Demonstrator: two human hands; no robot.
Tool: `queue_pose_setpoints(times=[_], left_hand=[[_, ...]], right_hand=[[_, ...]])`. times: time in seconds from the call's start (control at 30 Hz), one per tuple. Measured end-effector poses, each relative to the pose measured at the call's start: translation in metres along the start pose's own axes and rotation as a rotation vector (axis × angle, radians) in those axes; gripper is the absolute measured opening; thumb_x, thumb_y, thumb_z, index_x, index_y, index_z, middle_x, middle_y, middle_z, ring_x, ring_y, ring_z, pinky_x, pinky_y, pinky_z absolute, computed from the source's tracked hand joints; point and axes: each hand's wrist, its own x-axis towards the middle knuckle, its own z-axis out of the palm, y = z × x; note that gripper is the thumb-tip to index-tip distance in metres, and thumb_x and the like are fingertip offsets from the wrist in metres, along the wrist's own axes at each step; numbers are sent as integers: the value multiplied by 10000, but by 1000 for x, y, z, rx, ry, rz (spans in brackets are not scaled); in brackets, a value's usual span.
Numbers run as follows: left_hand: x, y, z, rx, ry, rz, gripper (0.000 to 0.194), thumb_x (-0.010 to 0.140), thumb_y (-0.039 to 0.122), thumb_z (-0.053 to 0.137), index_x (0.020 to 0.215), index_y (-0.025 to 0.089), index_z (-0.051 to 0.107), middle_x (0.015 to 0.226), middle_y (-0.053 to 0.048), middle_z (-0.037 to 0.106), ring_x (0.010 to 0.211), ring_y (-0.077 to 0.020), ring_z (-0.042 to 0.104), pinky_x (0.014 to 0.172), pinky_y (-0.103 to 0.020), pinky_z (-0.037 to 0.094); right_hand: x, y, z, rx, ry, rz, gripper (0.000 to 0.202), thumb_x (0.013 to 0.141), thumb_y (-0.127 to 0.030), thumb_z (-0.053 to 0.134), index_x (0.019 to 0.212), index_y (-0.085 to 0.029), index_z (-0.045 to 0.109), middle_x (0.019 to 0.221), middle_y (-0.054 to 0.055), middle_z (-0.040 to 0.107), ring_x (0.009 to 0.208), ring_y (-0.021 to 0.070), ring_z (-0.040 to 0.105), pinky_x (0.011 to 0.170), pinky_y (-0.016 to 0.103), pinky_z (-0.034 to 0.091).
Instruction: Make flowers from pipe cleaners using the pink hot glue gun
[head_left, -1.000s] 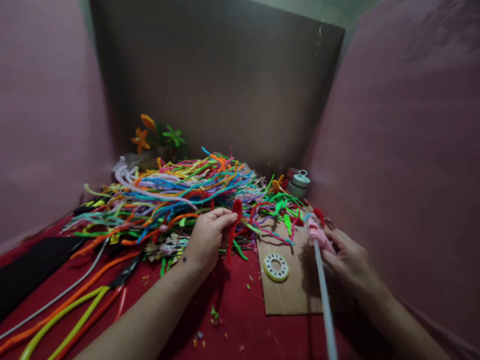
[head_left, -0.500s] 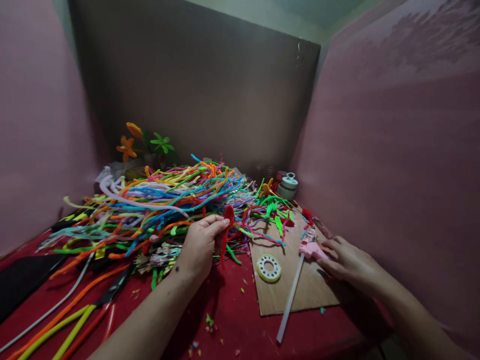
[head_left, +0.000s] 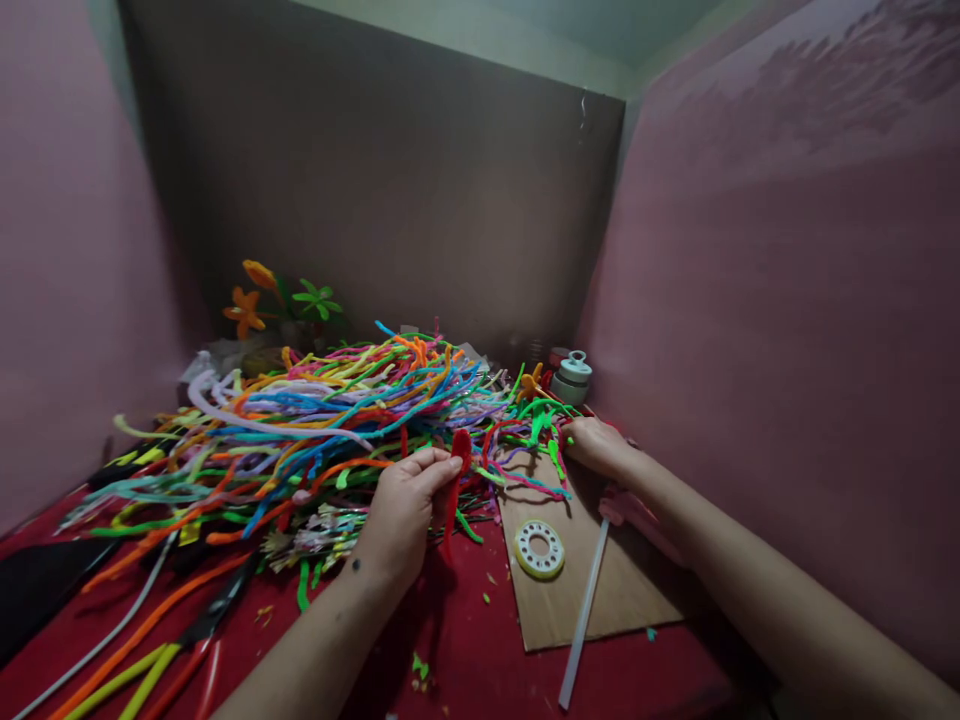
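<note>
Between thumb and fingers, my left hand (head_left: 409, 505) pinches a red fuzzy pipe cleaner piece (head_left: 461, 450), its folded loop upright and a tail hanging below. Over the far part of a wooden board (head_left: 547, 615), my right hand (head_left: 600, 447) reaches in among bright green pipe cleaner pieces (head_left: 541, 425); its fingertips are mostly hidden, so its hold does not show. Under the right forearm lies a pink glue gun (head_left: 615, 503), partly covered, with a clear glue stick (head_left: 585, 612) sticking out. A roll of tape (head_left: 539, 549) rests flat on the board.
A large heap of colourful pipe cleaners (head_left: 322, 400) fills the table's back and left. Scissors (head_left: 217, 600) lie at front left on the red tablecloth (head_left: 450, 670). Orange flowers (head_left: 245, 312) stand behind the heap, a pale green lidded container (head_left: 574, 375) at back right. Walls enclose three sides.
My right hand has left the glue gun's side and moved forward and left to the green pieces. My left hand keeps the red pipe cleaner piece; the view has shifted slightly.
</note>
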Motion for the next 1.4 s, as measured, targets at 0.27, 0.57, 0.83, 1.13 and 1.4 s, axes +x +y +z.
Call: queue_pose_setpoints(times=[0.27, 0.57, 0.83, 1.13, 1.4], left_hand=[[2, 0, -1, -7, -13, 4, 197, 653, 305, 656, 634, 156, 528, 427, 89, 371, 369, -28, 254, 358, -148, 179], [0, 1, 0, 4, -19, -4, 202, 659, 302, 652, 617, 158, 517, 422, 89, 367, 366, -31, 259, 363, -154, 180], [-2, -1, 0, -24, -56, 3, 186, 681, 292, 642, 632, 160, 521, 436, 81, 405, 367, -33, 291, 373, -156, 213], [-2, 0, 3, -117, -97, -54, 215, 656, 311, 674, 670, 167, 516, 429, 90, 405, 329, -19, 269, 350, -153, 178], [-11, 6, 11, 43, -99, -20, 199, 662, 330, 644, 680, 174, 522, 444, 79, 449, 334, -48, 349, 329, -160, 240]], right_hand=[[-4, 1, -10, -88, 63, 51, 209, 824, -275, 495, 843, -178, 680, 930, 107, 629, 825, 199, 610, 601, 254, 399], [-14, 15, -54, -30, 391, 260, 309, 870, -234, 389, 983, -173, 669, 869, 139, 641, 766, 244, 625, 586, 293, 391], [-61, -60, -48, 1202, 496, -226, 157, 769, -228, 553, 840, -163, 678, 716, 24, 672, 641, 138, 616, 611, 256, 485], [-79, -105, -37, 1758, 396, -219, 240, 680, -198, 696, 908, -200, 619, 617, -39, 614, 524, 82, 536, 484, 200, 430], [-81, -116, -23, 1712, 296, -130, 168, 696, -237, 662, 845, -169, 626, 557, -47, 573, 438, 71, 465, 399, 190, 380]])
